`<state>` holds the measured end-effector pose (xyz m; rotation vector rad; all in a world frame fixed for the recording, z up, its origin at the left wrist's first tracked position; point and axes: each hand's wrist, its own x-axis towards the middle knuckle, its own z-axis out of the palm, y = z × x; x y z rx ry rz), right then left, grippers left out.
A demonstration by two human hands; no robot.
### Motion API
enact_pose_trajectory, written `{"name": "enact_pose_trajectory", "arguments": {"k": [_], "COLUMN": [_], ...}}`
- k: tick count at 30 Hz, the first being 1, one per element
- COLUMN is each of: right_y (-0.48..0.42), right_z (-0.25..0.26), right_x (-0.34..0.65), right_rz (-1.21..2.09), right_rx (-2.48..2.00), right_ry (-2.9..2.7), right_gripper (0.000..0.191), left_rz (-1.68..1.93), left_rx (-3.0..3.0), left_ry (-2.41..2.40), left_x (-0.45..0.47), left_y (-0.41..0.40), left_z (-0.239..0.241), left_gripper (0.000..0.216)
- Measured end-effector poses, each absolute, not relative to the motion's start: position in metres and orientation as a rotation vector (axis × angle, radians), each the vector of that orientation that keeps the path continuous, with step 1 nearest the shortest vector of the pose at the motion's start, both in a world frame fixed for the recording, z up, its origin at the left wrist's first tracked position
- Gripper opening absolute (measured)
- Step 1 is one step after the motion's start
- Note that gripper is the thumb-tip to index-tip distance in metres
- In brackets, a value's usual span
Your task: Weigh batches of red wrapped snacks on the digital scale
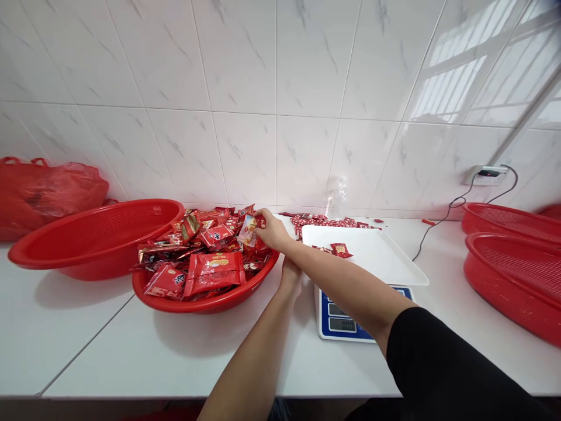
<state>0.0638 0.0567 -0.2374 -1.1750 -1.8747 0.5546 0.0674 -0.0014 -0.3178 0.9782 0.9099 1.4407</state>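
My right hand (270, 229) reaches across to a red basin (205, 301) heaped with red snack packets (213, 270) and pinches a small pale packet (248, 230) at the basin's right rim. My left hand (291, 273) lies mostly hidden under my right forearm, beside the basin's right edge; its fingers do not show. To the right stands a blue scale (339, 320) with a white tray (377, 257) on top, and a red packet (340, 250) lies on that tray.
An empty red colander basin (92, 240) leans on the full one at left, with a red plastic bag (44, 193) behind it. More red baskets (517, 275) stand at right. Small red packets (324, 221) lie along the wall. A cable (442, 213) runs to a wall socket.
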Motion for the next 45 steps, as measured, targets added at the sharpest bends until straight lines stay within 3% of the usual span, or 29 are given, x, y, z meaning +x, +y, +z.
{"name": "enact_pose_trajectory", "arguments": {"k": [10, 18, 26, 45], "right_y": [0.054, 0.018, 0.0, 0.027], "right_z": [-0.208, -0.221, -0.236, -0.229], "right_x": [0.177, 0.275, 0.288, 0.276], "right_rz": [0.726, 0.882, 0.974, 0.613], "right_rx": [-1.143, -1.372, -1.437, -1.627], "right_ry": [-1.529, -1.344, -1.36, -1.666], "right_gripper": [0.043, 0.044, 0.047, 0.054], "left_rz": [1.41, 1.44, 1.451, 1.415], "left_rx": [0.953, 1.012, 1.052, 1.056], "left_ry": [0.937, 0.927, 0.971, 0.961], "left_x": [0.069, 0.071, 0.071, 0.068], "left_y": [0.001, 0.004, 0.004, 0.003], "left_z": [-0.312, -0.315, -0.313, -0.307], "left_gripper": [0.032, 0.033, 0.03, 0.03]}}
